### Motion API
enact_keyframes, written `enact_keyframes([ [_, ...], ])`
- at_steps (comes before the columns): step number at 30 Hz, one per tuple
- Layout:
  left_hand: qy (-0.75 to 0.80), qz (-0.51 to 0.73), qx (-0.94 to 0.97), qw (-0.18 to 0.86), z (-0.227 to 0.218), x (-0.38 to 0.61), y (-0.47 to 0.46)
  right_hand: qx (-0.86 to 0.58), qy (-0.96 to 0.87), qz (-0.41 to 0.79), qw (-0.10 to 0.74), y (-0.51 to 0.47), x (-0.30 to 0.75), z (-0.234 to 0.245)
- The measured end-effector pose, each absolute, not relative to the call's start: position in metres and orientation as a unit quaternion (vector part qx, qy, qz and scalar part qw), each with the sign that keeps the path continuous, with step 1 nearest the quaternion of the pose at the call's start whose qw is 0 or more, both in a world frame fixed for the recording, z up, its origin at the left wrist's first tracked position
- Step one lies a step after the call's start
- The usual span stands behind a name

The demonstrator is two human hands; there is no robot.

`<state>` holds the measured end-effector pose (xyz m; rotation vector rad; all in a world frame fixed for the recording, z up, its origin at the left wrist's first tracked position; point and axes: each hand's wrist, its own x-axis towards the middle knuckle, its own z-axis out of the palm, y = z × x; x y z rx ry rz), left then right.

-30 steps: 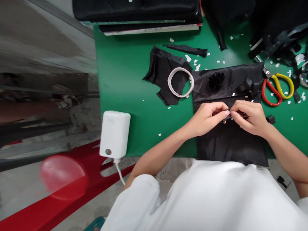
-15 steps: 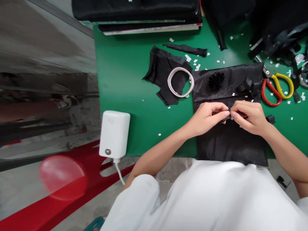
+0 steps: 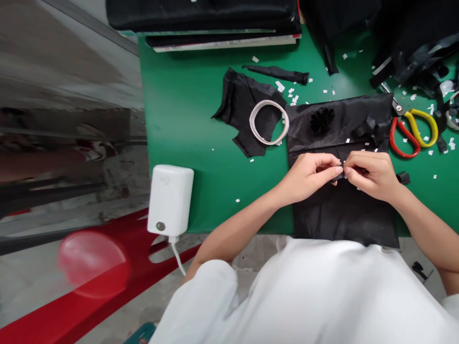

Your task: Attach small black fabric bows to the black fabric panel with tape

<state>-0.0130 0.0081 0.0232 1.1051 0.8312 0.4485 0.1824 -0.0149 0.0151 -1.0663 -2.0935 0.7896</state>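
Fingertip to fingertip, my left hand (image 3: pixel 311 176) and my right hand (image 3: pixel 371 173) pinch a small black fabric strip (image 3: pixel 337 177), mostly hidden by the fingers. Both are over a large black cloth sheet (image 3: pixel 344 215) that hangs past the table's near edge. A black looped rosette (image 3: pixel 322 120) lies on the sheet beyond my left hand, and loose black scraps (image 3: pixel 369 130) lie beyond my right. Just past the sheet's right side are scissors (image 3: pixel 412 129) with one red and one yellow handle. A roll of whitish tape (image 3: pixel 268 122) rests partly on a black fabric piece (image 3: pixel 238 102).
The green table (image 3: pixel 179 114) is dotted with small white paper bits. A black folded stack (image 3: pixel 204 16) stands at the back, with dark fabric heaped (image 3: pixel 423 52) at back right. A white corded device (image 3: pixel 171 199) sits at the left edge, beside a red plastic chair (image 3: pixel 118 229).
Both hands stay in place, still pinching the strip. The fingertips have shifted only very slightly.
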Motion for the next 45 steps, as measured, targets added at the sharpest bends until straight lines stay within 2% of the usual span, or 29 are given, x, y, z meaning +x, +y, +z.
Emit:
enact_keyframes([
  [15,0.369,0.208,0.55,0.72,0.023,-0.014,0.007,-0.435,-0.776,0.303,0.342,-0.016,0.178,0.02],
  [28,0.387,0.277,0.51,0.716,0.023,-0.012,0.008,-0.471,-0.788,0.21,0.337,-0.016,0.178,0.025],
  [38,0.432,0.33,0.485,0.685,0.024,-0.01,0.01,-0.434,-0.873,0.067,0.212,-0.018,0.191,0.011],
  [41,0.433,0.331,0.463,0.699,0.023,-0.009,0.009,-0.454,-0.861,0.04,0.226,-0.016,0.195,0.014],
  [45,0.431,0.327,0.436,0.719,0.021,-0.008,0.009,-0.536,-0.792,0.018,0.292,-0.009,0.207,0.019],
])
